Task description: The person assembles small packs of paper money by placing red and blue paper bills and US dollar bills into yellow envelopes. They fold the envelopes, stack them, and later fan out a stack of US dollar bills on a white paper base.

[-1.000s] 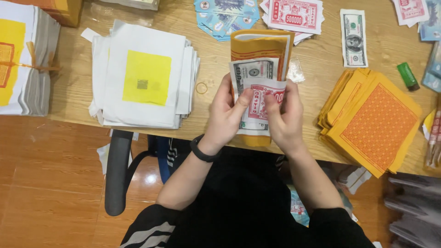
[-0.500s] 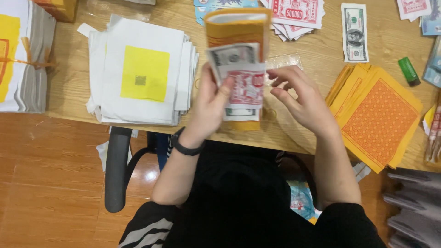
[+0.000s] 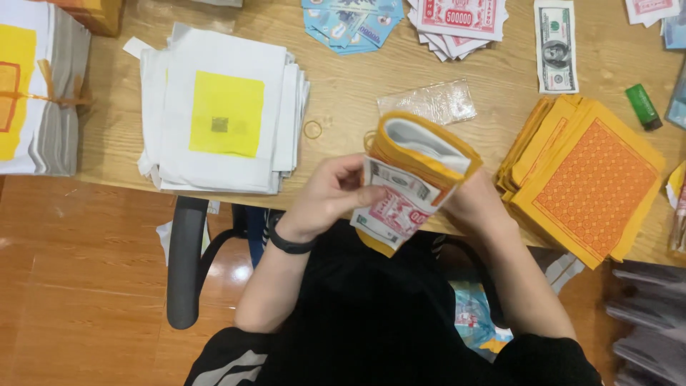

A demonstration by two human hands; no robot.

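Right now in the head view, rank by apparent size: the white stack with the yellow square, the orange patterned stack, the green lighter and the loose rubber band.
1. White stack with the yellow square
2. Orange patterned stack, somewhat smaller
3. Green lighter
4. Rubber band, close to the lighter in size, so that order is unsure

At my eleven o'clock lies a clear, crinkly plastic wrapper point(image 3: 427, 101), flat on the table. At ten o'clock a white paper stack carries a square yellow label point(image 3: 226, 114) with a small grey square at its centre. At far nine o'clock, another stack's yellow label point(image 3: 16, 89).
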